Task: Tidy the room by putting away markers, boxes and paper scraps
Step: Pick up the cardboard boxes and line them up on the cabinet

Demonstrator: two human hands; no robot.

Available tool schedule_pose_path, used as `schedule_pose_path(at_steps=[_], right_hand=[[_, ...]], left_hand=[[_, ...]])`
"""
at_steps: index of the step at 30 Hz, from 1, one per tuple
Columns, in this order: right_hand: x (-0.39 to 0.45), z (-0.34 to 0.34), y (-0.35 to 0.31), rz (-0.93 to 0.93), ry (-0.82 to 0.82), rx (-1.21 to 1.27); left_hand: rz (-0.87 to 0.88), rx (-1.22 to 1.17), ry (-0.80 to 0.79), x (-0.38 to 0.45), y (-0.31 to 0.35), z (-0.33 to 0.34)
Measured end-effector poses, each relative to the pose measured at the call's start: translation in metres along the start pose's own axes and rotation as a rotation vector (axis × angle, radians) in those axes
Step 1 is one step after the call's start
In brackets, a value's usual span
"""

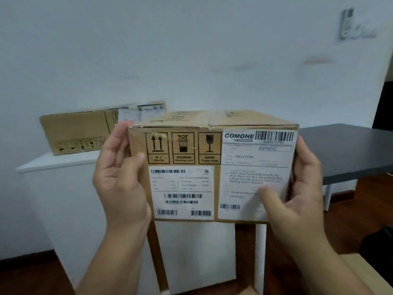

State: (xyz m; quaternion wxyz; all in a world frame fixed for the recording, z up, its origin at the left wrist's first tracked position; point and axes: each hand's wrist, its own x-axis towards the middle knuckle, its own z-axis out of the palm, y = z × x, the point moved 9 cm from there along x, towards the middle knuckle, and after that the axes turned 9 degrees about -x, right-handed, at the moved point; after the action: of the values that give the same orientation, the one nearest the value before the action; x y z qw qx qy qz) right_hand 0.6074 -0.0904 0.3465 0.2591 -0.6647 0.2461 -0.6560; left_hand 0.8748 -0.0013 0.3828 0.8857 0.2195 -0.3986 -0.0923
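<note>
We observe a cardboard box (212,173) held up in the air in the near middle of the scene, clear of any surface, with its labelled face turned toward the camera. The left hand (121,177) grips the box's left edge: its thumb is pressed flat on the near face beside the handling symbols, while its fingers are curled round the left side, their tips showing at the top left corner. The right hand (297,188) grips the right edge likewise, its thumb lying on the shipping label (257,173) and its fingers wrapped behind the right side, where we cannot tell how they lie. The label reads "COMONE EXPRESS" with a barcode above an address block; a second white label (181,192) with several barcodes sits on the lower left of the same face, under three printed handling marks. The top flaps are closed and taped. Farther off on the left, a second cardboard box (76,133) rests on a white cabinet (53,165) against the pale wall (170,50); it appears to carry a similar courier label on its right end, though that part is blurred. On the right, a dark grey tabletop (348,150) extends from behind the held box, on white legs. Dark wooden flooring (27,275) shows at the lower left and right.
</note>
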Motion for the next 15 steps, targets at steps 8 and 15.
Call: schedule_pose_path(at_steps=[8, 15], right_hand=[[0.1, 0.04, 0.075, 0.069, -0.187, -0.43], [0.159, 0.065, 0.135, 0.158, 0.009, -0.521]], left_hand=[[0.088, 0.099, 0.076, 0.044, -0.084, 0.009], [-0.022, 0.253, -0.212, 0.085, -0.152, 0.031]])
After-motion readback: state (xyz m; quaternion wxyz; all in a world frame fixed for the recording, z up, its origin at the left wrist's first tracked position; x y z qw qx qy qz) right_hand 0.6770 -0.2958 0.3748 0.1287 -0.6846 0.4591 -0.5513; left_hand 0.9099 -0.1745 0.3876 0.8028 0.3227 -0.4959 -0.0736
